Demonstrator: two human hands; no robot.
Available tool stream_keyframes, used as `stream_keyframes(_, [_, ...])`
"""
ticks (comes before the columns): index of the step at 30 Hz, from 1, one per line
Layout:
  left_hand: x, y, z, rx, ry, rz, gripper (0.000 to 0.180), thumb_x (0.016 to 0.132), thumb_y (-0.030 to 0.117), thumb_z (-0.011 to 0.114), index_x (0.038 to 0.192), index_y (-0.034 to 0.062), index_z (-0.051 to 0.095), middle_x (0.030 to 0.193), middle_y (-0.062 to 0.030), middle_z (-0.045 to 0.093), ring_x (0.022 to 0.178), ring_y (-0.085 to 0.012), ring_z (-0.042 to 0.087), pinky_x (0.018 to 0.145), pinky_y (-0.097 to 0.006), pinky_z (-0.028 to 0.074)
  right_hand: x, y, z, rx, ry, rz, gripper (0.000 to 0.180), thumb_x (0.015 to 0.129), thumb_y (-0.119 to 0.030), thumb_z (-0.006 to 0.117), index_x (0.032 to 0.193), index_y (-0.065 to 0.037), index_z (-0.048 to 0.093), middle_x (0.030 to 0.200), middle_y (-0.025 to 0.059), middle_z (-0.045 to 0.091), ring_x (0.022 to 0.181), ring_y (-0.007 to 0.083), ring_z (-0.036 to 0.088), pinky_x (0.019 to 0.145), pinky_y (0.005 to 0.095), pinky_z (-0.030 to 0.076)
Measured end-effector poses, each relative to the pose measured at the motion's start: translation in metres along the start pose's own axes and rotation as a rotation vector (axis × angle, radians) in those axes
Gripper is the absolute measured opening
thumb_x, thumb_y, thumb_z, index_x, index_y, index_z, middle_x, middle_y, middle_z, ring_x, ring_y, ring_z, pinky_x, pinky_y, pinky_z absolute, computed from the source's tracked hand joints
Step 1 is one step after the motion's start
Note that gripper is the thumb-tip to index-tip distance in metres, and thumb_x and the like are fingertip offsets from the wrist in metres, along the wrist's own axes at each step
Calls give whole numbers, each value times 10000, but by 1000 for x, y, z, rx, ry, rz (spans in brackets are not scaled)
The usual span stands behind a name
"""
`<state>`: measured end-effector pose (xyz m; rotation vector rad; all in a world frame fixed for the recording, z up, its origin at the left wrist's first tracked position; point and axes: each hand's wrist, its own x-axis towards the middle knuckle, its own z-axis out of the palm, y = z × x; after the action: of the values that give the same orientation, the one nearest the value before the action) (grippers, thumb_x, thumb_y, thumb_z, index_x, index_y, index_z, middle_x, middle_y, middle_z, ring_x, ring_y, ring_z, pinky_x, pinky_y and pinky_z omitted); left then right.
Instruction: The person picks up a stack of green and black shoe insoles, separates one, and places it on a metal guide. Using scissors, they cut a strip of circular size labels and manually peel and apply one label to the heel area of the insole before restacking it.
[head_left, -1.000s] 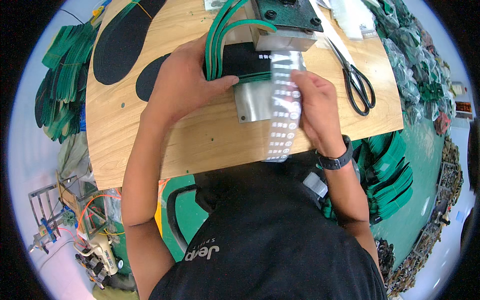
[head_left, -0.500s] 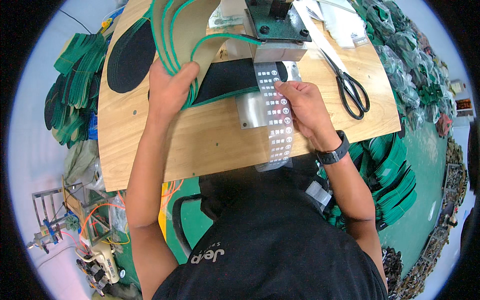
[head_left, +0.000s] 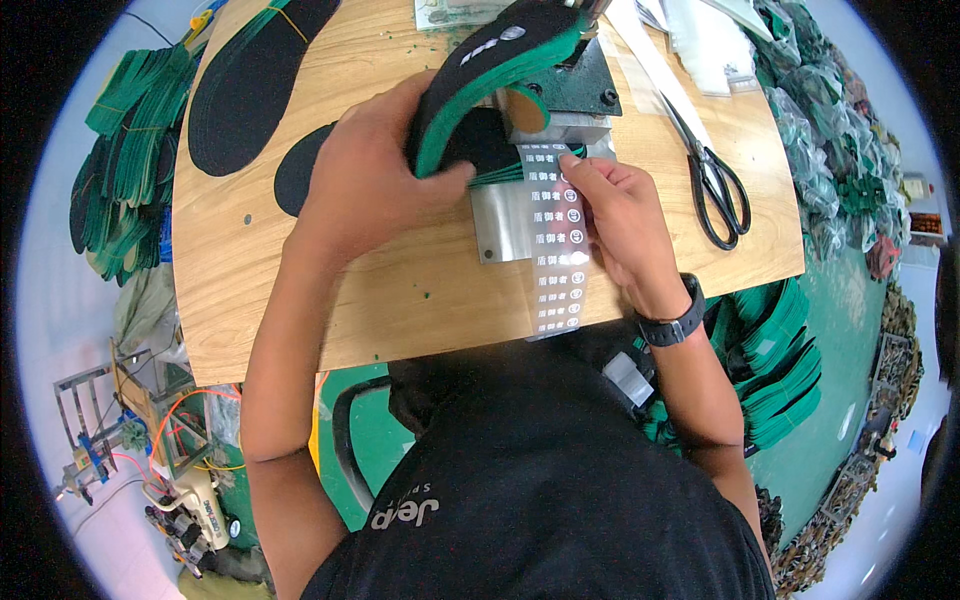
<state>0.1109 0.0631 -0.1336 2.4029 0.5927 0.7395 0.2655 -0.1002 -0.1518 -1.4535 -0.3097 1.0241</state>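
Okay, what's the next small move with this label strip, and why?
Probably nudge the clear label strip square under the press. The right hand pinches its top end at the metal plate, while the left hand holds the green-edged insoles lifted clear.

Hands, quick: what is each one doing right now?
Left hand: closed on a stack of green-edged insoles.
Right hand: fingers pinching the clear label strip.

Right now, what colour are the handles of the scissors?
Black, in the head view: the scissors lie on the wooden table.
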Motion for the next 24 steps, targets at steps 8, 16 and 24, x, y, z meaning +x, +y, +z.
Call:
stream_keyframes(8, [1, 10, 1, 144, -73, 12, 624, 654, 250, 742, 1232, 115, 552, 934, -170, 642, 940, -345, 605, 834, -430, 475, -5, 2, -7, 29, -30, -58, 184, 920, -156, 570, 838, 3, 617, 682, 29, 613, 527, 75, 556, 478, 189, 436])
stream_keyframes(16, [1, 6, -11, -83, -52, -165, 347, 722, 185, 687, 1030, 39, 623, 795, -139, 640, 678, -268, 580, 694, -355, 492, -6, 7, -24, 177, 46, -148, 161, 919, -111, 559, 900, 36, 622, 797, 66, 643, 642, 106, 606, 582, 220, 500])
stream_keyframes(24, [0, -9, -15, -434, 223, -250, 155, 733, 127, 616, 817, -3, 631, 675, -33, 600, 613, -94, 519, 601, -274, 451, 3, 1, -15, -65, -54, -50, 222, 924, -167, 581, 753, -29, 606, 634, 11, 611, 478, 61, 548, 429, 186, 418])
